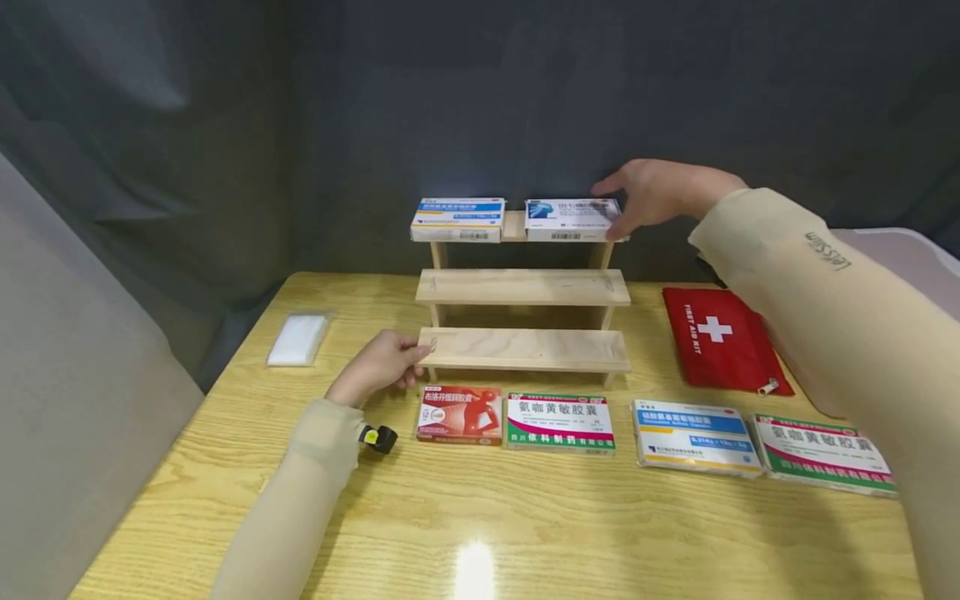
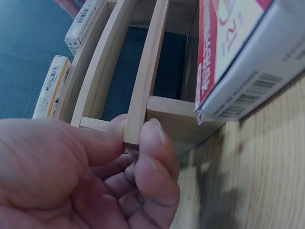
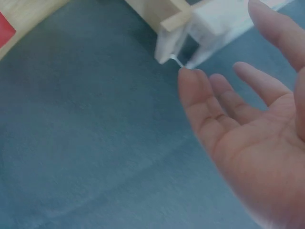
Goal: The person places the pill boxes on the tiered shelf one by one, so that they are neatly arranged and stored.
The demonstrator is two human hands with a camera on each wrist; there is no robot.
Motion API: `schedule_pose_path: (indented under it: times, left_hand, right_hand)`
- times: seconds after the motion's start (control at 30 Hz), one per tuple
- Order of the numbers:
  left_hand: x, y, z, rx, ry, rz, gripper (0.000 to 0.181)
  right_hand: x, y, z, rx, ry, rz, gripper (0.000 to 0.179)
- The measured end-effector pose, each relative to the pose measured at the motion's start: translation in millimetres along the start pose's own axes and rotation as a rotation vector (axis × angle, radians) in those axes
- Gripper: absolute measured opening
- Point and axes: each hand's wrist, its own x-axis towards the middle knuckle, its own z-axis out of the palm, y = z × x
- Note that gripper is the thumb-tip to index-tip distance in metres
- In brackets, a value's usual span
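The left hand [image 1: 378, 367] pinches the left end of the lowest step of the wooden stepped rack [image 1: 522, 287] — in the left wrist view the thumb and a fingertip [image 2: 155, 138] clamp the thin edge of the board from either side, the other fingers curled beneath. The rack stands at the back middle of the wooden table [image 1: 480, 517], three steps rising toward the dark curtain. On its top step lie two medicine boxes side by side: a blue-and-white box with a yellow stripe [image 1: 458, 218] on the left and a white-and-blue box [image 1: 573, 218] on the right. The right hand [image 1: 660, 193] hovers at the right end of that second box, released, fingers straight and spread; in the right wrist view the palm is open and empty, one fingertip [image 3: 190, 78] at the box's corner — whether it actually touches cannot be told through the blur. In front of the rack lie a red box [image 1: 459, 414], a green-and-white box [image 1: 560, 422], a blue-and-white box [image 1: 693, 437] and another green-and-white box [image 1: 821, 452] in a row. A red first-aid pouch [image 1: 716, 337] lies right of the rack, a white packet [image 1: 297, 338] at the left.
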Motion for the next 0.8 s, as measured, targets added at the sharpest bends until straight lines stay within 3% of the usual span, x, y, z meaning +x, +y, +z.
schedule_pose_path:
  times: [0.2, 0.37, 0.57, 0.8]
  left_hand:
    - [0.9, 1.2, -2.3, 0.003, 0.004, -0.007, 0.025]
    - [0.3, 1.4, -4.9, 0.006, 0.012, -0.014, 0.025]
    - [-0.2, 2.3, -8.5, 0.008, 0.009, -0.01, 0.025]
    - [-1.9, 2.9, -8.8, 0.009, 0.009, -0.007, 0.025]
  right_hand:
    - [-27.0, -11, -3, 0.003, 0.06, -0.079, 0.091]
    - [-54.0, -25, 11, 0.03, 0.13, -0.145, 0.085]
    - [-82.3, -45, 47, 0.023, 0.203, -0.251, 0.071]
    - [-98.3, -64, 101, 0.07, 0.232, -0.338, 0.063]
